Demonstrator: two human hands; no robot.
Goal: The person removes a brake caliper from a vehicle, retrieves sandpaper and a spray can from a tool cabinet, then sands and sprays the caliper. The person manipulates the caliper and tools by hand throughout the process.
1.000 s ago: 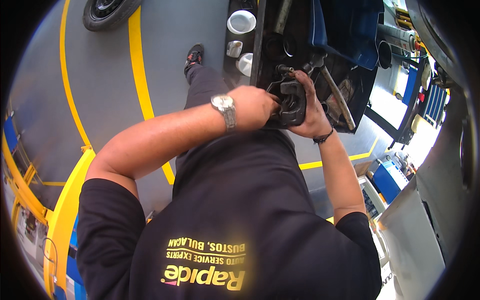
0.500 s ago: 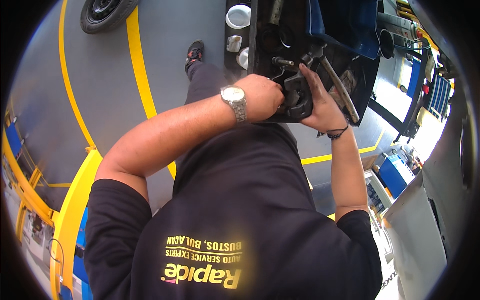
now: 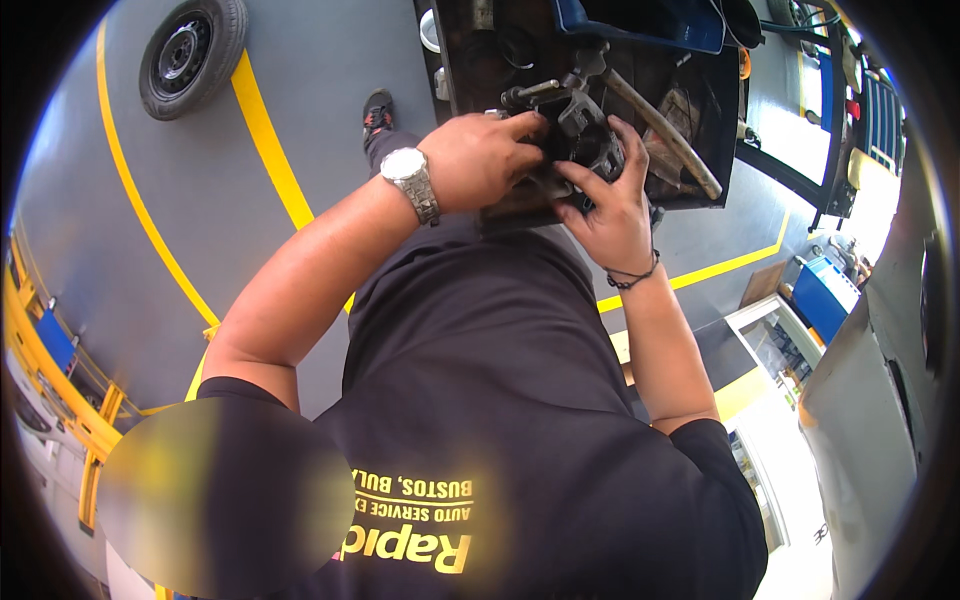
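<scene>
A dark cast-metal part, which looks like a brake caliper [image 3: 578, 118], is over the black tray [image 3: 690, 85]. My right hand [image 3: 612, 205] grips its near right side, thumb and fingers curled around the metal. Left of it, my left hand [image 3: 480, 160] has its fingers bent and closed near the part; what they hold is hidden. A metal tool with a round bar handle [image 3: 535, 92] lies just beyond my left fingertips. The hammer [image 3: 665, 130] rests in the tray to the right, its wooden handle slanting toward me.
A blue plastic bin [image 3: 650, 28] stands at the tray's far side. A white tub [image 3: 430, 32] is by the tray's left edge. On the grey floor at far left lies a wheel with tyre [image 3: 190, 55]. A pale panel [image 3: 860, 420] stands close on my right.
The caliper-like part has turned in my hands, and my right fingers have moved from upright to curled around it. My left hand has shifted slightly left. The view has also shifted.
</scene>
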